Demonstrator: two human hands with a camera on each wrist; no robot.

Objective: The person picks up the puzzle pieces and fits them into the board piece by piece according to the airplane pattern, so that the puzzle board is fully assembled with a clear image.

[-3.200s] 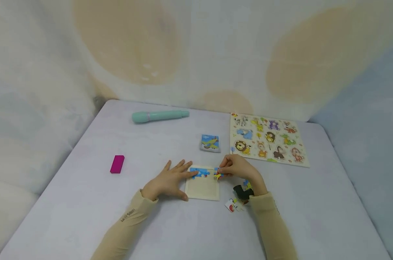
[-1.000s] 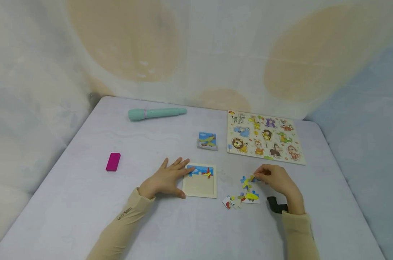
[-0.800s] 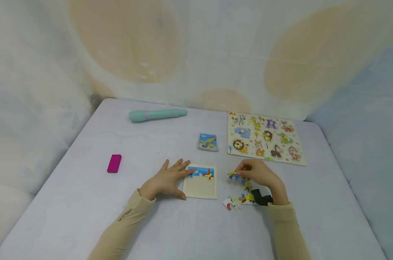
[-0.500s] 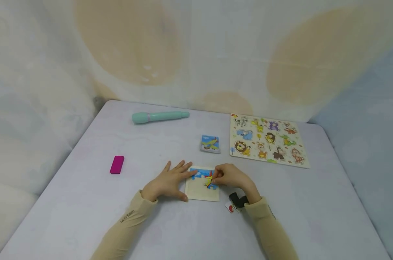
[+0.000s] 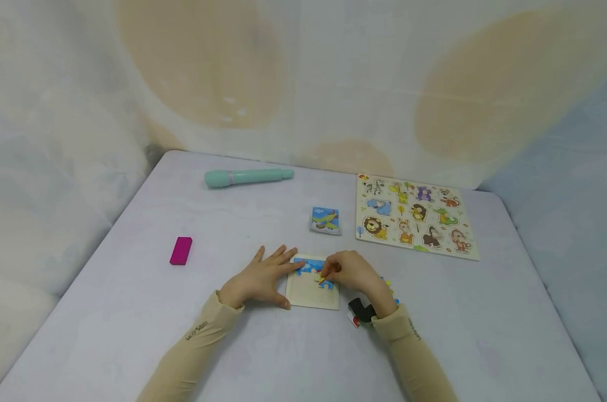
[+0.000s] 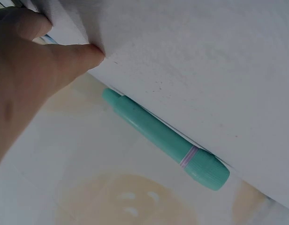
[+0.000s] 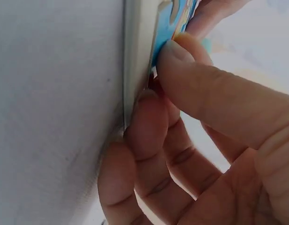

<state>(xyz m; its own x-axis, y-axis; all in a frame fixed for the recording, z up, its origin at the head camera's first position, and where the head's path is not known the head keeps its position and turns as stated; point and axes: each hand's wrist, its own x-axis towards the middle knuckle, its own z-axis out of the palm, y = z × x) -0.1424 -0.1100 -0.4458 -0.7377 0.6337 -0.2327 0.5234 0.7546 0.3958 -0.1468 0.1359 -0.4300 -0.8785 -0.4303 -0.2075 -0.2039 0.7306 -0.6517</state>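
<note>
A square puzzle tray (image 5: 310,298) lies on the table between both hands, with joined blue puzzle pieces (image 5: 309,266) along its far side. My left hand (image 5: 258,283) rests with fingers spread, the forefinger reaching over the tray's left edge and the thumb by its near corner. At the tray's right side, my right hand (image 5: 352,272) pinches a blue and yellow puzzle piece (image 5: 326,285) that sits against the top row. The right wrist view has the thumb on the blue piece (image 7: 162,35), other fingers at the tray's edge (image 7: 135,70). The hand partly covers the piece.
Loose puzzle pieces (image 5: 353,319) lie partly hidden under the right wrist, beside its black camera (image 5: 361,310). Beyond the tray are a small airplane picture packet (image 5: 325,220), an animal board (image 5: 416,216) and a mint-green tube (image 5: 249,177). A magenta block (image 5: 181,250) lies left.
My right hand has picked a piece from the loose pile at the right and brought it left onto the tray, beneath the top row. The left hand has stayed in place.
</note>
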